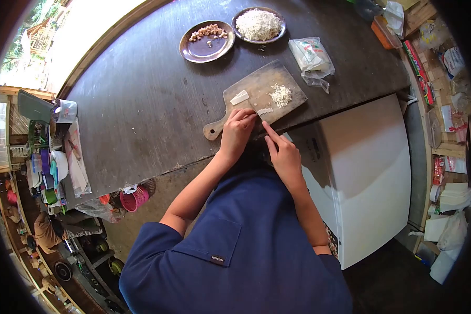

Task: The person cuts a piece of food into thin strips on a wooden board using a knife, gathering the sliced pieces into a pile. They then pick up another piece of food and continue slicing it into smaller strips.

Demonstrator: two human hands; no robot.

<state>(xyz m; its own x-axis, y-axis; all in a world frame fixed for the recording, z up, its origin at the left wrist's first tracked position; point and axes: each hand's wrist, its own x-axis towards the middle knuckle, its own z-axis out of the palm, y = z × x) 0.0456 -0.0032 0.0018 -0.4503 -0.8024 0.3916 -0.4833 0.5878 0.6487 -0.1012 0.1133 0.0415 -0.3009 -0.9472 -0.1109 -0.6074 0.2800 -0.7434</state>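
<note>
A wooden cutting board [256, 89] with a handle lies near the counter's front edge. My left hand [239, 125] has its fingers closed on a small white piece at the board's lower edge. My right hand [284, 154] is wrapped round a knife, its index finger stretched along the back; most of the knife is hidden. Thin white slices [265, 111] lie beside the blade. A white block [239, 97] rests above my left hand, and a small heap of white shreds [281, 96] is on the board's right part.
Behind the board stand a plate of brown pieces [201, 53] and a plate heaped with white shreds [258, 25]. A plastic bag [311, 56] lies to their right. A white appliance [366, 167] adjoins the counter [141, 120]. Crowded shelves flank both sides.
</note>
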